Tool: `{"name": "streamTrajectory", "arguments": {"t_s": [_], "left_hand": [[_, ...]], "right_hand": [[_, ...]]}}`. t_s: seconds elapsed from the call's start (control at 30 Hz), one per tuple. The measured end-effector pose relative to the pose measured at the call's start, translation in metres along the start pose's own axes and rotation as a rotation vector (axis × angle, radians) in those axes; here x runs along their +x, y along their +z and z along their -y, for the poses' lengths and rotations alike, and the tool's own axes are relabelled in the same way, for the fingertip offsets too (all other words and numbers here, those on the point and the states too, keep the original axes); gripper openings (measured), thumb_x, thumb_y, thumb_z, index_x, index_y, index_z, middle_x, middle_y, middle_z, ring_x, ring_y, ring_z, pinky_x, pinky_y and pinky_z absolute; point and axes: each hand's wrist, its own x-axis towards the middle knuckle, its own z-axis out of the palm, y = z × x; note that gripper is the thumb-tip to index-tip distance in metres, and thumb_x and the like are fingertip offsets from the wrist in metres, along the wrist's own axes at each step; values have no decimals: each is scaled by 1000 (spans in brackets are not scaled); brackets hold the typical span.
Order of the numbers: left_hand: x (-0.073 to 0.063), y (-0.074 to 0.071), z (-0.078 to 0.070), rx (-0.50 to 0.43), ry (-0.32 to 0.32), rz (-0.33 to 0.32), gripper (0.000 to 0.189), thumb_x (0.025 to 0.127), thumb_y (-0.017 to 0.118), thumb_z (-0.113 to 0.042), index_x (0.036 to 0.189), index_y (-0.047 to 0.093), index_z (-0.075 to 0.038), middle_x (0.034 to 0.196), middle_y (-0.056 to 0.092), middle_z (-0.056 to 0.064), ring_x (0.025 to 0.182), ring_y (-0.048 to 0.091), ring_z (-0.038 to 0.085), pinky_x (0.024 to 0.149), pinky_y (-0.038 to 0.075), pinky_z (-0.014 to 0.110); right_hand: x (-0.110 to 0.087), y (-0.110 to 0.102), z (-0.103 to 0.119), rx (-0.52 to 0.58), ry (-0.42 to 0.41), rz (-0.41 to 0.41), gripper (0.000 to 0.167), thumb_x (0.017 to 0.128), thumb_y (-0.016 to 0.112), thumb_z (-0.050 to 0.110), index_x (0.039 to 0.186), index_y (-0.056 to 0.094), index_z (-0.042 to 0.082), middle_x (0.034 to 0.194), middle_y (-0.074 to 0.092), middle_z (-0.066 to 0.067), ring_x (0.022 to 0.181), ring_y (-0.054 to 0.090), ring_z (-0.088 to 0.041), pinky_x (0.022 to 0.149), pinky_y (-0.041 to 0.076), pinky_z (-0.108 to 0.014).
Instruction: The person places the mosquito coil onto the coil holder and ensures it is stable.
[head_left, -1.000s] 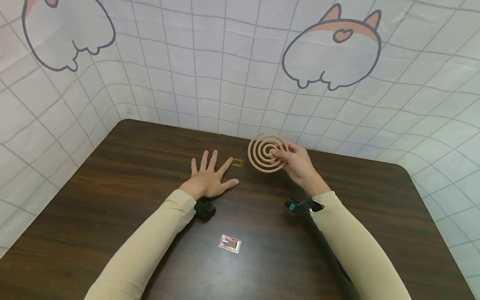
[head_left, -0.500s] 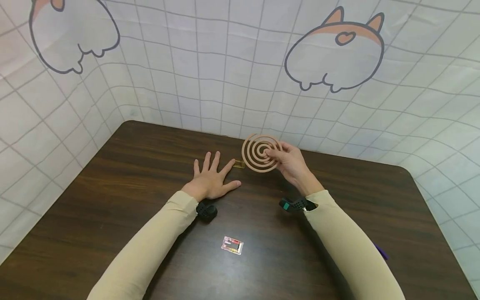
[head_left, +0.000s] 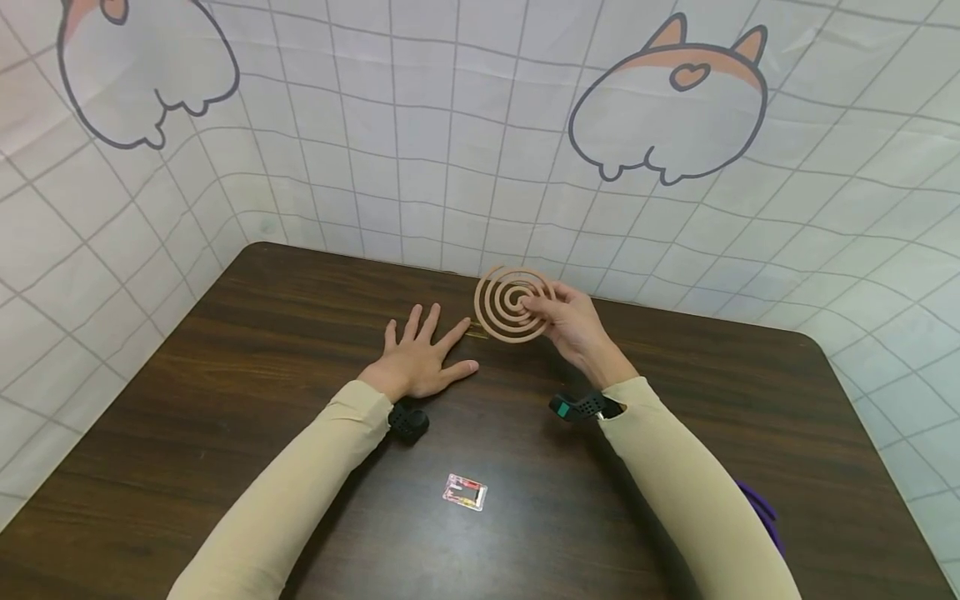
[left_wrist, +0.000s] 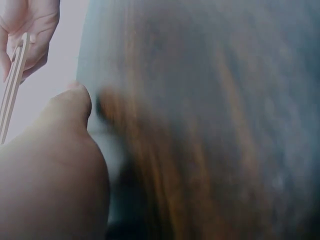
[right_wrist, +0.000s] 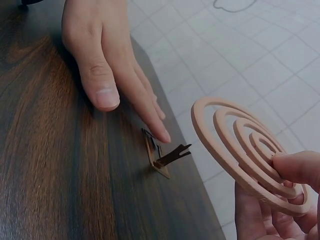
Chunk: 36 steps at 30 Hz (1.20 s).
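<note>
My right hand [head_left: 573,329] pinches a tan mosquito coil [right_wrist: 199,119], thumb near its centre and other fingers behind. The coil is tilted up above the table's far part. A small metal coil stand [right_wrist: 172,156] lies there; in the right wrist view its forked prong rises toward the coil, with a gap between them. My left hand [head_left: 412,362] rests on the table with fingers spread. Its index fingertip is at the stand's frame; whether it presses the frame is hard to tell. In the head view the coil partly covers the stand.
On the dark wooden table [head_left: 300,275], a small clear card with red and yellow print [head_left: 465,492] lies nearer the front. A purple curved thing [head_left: 761,504] shows beside the right forearm. A white gridded cloth [head_left: 450,125] hangs behind the far edge.
My right hand has carried the coil leftward, closer over the stand. More of the purple thing shows as the right forearm shifts left. The left hand stays in place on the table.
</note>
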Motion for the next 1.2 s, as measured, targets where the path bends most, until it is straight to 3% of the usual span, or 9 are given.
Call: {"name": "streamTrajectory", "arguments": {"t_s": [0.43,0.67,1.0,1.2], "left_hand": [[-4,-1,10,-22,68,-2,79,100,31,-78,166,5,-44,177,-10,9,163,-17,37,128,-3,69],[-6,-4,14,5,52,-6,80,98,32,-80,165,7,-46,177,-12,7,162,-22,36,127,-3,70],[-10,-6,16,42,43,8,84,95,37,-83,165,6,-48,177,-11,6,163,-18,39,125,-4,74],[-9,-5,16,36,34,52,86,95,35,-84,165,1,-47,176,-17,6,162,-22,39,125,-9,72]], "right_hand": [[4,9,-4,6,22,-3,37,98,69,4,133,56,-1,101,71,1,83,72,-8,75,61,-22],[6,16,-8,16,30,11,39,98,69,5,134,56,0,102,71,0,85,72,-9,75,62,-23],[10,19,-12,24,59,10,37,98,69,3,133,58,1,103,71,-1,85,73,-10,75,62,-23],[12,21,-15,32,75,3,37,98,68,2,133,57,1,102,71,-1,87,74,-9,77,62,-22]]}}
